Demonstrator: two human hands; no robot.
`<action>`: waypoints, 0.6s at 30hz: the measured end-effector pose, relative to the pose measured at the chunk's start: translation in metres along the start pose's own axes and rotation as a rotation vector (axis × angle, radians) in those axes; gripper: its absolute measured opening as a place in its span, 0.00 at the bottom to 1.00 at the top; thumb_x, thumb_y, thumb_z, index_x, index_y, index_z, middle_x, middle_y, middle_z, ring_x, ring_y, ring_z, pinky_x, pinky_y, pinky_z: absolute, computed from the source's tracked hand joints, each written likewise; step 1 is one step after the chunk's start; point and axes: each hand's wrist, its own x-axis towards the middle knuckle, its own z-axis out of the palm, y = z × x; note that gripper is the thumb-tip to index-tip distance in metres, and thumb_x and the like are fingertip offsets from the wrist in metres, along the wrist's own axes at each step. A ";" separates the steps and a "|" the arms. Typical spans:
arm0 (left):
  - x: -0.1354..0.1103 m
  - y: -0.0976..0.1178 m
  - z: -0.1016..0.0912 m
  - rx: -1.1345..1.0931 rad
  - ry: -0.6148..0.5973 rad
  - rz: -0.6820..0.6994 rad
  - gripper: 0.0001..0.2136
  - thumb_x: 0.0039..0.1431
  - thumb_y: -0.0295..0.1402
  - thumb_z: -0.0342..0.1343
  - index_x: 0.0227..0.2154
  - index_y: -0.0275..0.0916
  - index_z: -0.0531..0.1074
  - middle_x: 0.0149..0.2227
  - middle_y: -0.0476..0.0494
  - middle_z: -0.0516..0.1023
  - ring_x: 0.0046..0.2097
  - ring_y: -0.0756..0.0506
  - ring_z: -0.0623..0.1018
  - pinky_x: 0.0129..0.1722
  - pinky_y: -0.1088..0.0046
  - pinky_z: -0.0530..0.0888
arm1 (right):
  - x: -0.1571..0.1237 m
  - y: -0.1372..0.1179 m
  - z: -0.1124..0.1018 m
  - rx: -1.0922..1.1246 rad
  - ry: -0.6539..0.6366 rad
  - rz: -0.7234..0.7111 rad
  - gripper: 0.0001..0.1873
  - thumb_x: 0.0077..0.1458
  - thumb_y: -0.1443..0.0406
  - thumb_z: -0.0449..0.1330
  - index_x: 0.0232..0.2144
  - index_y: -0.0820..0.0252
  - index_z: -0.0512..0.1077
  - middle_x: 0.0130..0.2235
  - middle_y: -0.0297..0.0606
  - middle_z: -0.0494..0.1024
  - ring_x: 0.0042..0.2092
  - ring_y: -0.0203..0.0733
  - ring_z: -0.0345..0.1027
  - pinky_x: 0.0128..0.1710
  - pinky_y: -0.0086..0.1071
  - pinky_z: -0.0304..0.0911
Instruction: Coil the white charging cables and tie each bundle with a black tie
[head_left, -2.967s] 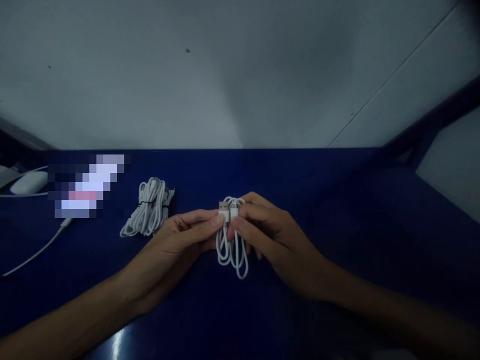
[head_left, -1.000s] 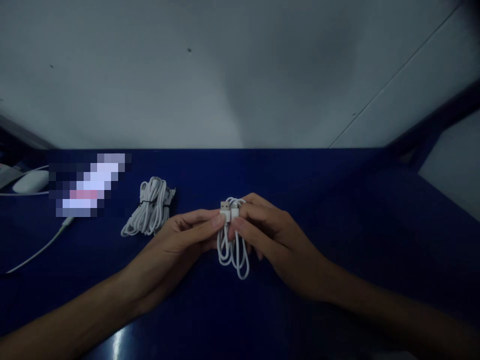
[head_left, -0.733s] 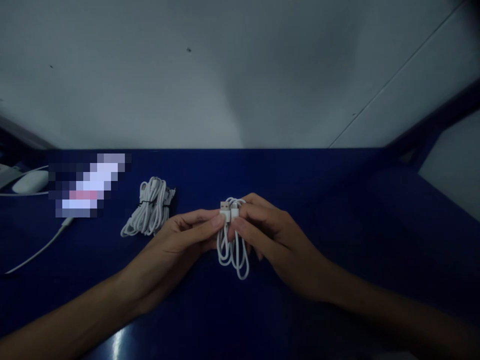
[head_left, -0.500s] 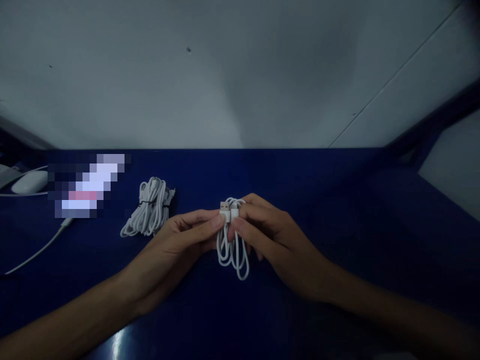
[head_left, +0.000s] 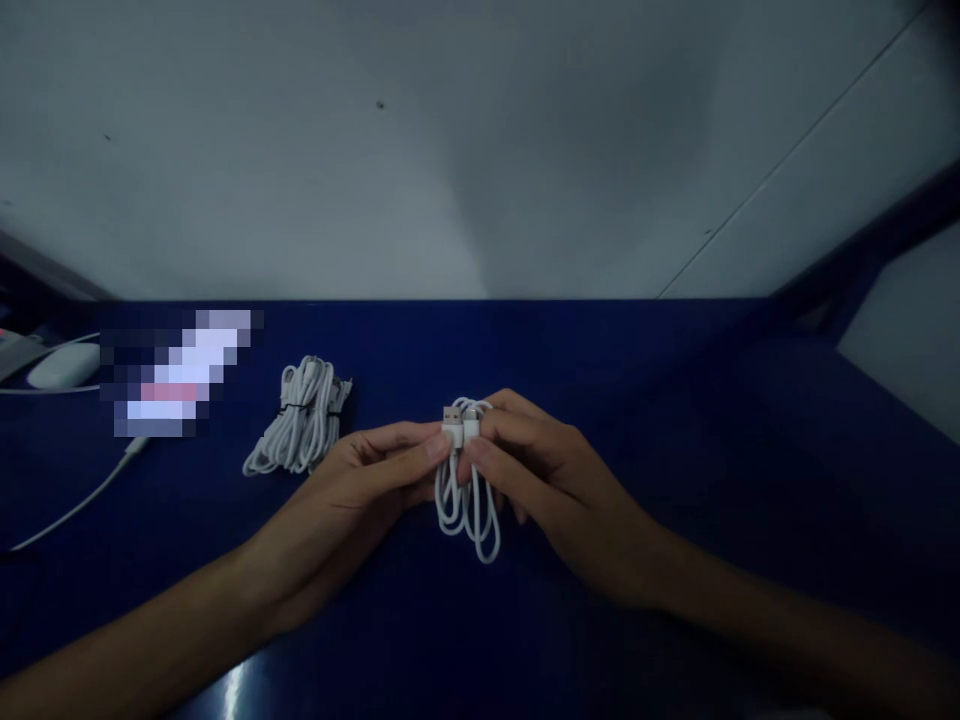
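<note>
Between my two hands is a white USB cable (head_left: 489, 540), gathered into loops that hang below my fingers. Its two plugs stand side by side, pointing away from me: a flat USB-A plug on the left and a smaller metal-tipped plug on the right. My left hand (head_left: 367, 480) pinches the USB-A end with thumb and fingers. With thumb and forefinger, my right hand (head_left: 555, 480) grips the coil by the smaller plug. Part of the loops is hidden behind my fingers. Beyond my left hand lies a pile of white cables (head_left: 304, 420), bundled with black ties.
A blurred-out, bright-screened device (head_left: 187, 375) lies at the left, with a white cord (head_left: 82, 515) running from its near end. Beside it is a rounded white object (head_left: 64, 366). The blue table (head_left: 637, 350) meets a pale wall (head_left: 337, 200) at the back.
Both hands keep the same grip on the cable. The whole view has shifted very slightly; nothing else has visibly moved.
</note>
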 end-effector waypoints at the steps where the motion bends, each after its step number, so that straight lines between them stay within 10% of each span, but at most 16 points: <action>1: 0.000 0.000 0.000 0.002 -0.002 0.003 0.11 0.77 0.34 0.61 0.54 0.42 0.87 0.57 0.37 0.87 0.61 0.37 0.82 0.59 0.61 0.76 | 0.000 0.000 0.000 -0.001 0.001 -0.004 0.19 0.80 0.57 0.57 0.35 0.55 0.78 0.41 0.34 0.70 0.39 0.37 0.67 0.36 0.32 0.66; 18: 0.000 -0.001 -0.002 0.008 -0.005 -0.005 0.12 0.77 0.34 0.61 0.55 0.42 0.86 0.60 0.37 0.85 0.61 0.37 0.81 0.61 0.61 0.75 | 0.000 0.000 0.000 0.003 0.013 -0.025 0.17 0.79 0.59 0.58 0.36 0.54 0.79 0.40 0.33 0.70 0.38 0.36 0.66 0.36 0.32 0.65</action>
